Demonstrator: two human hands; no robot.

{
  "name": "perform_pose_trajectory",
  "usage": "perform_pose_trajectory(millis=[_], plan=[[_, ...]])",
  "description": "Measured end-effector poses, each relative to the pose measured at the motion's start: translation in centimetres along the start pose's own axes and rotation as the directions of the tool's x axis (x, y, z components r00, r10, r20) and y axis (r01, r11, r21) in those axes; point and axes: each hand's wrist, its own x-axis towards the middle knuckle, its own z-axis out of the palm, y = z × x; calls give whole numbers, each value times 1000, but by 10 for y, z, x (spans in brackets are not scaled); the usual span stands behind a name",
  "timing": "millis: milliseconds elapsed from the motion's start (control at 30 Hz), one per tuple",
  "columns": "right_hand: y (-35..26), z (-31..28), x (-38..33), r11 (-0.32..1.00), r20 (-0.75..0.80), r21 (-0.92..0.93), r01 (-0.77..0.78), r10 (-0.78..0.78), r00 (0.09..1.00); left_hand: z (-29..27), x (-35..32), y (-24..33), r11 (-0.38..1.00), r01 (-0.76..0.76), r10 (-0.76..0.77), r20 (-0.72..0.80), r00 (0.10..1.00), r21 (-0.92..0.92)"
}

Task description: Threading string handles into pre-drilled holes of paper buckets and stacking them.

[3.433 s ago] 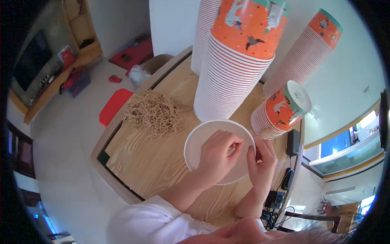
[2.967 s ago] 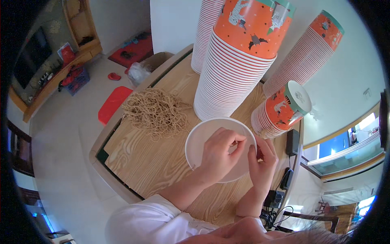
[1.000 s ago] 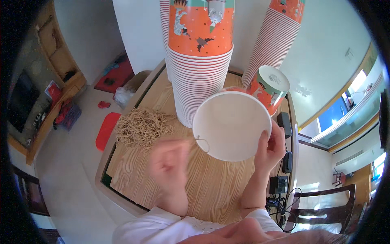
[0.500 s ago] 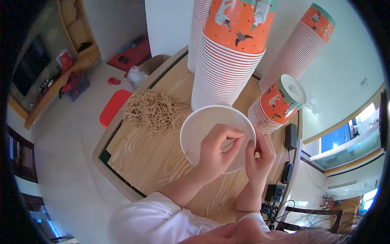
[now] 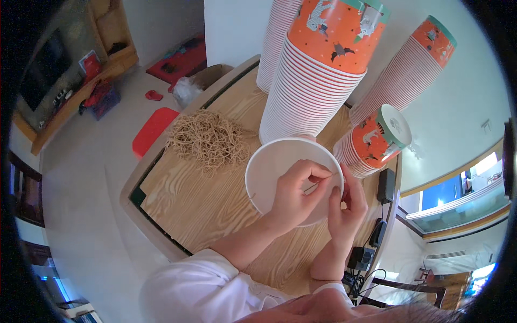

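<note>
A white paper bucket [image 5: 265, 168] stands on the wooden table, its open mouth towards me. Over the mouth is my left hand [image 5: 293, 194], thumb and forefinger pinched on a thin piece of twine [image 5: 309, 188] at the right-hand rim. My right hand [image 5: 347, 207] is closed around that same rim, fingers outside and thumb towards the inside. A short brown end of twine shows at the bucket's left rim. Left of the bucket lies a tangled heap of tan twine [image 5: 207, 139].
Behind the bucket rises a tall stack of nested buckets [image 5: 315, 81], orange with animal prints on top. A shorter stack [image 5: 371, 137] and another tall stack [image 5: 401, 75] stand to the right. Black power adapters [image 5: 362, 258] and cables sit along the right edge. A red stool [image 5: 153, 132] is beyond the table's left.
The view has shifted slightly, so the table and stacks sit a little differently in it. My left fingertips have come closer to the right-hand rim, still pinching the twine.
</note>
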Motion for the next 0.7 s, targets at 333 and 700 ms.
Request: perform_pose_trajectory(millis=[333,700], plan=[[3,3,-1,1000,8,-9,-14,14,1000,-5,1,1,998,62,-62,21,998,-4],[-1,1,-5,998,132,-19,52,-49,990,-8,3,-16,900,312,-295,102,950,-305]])
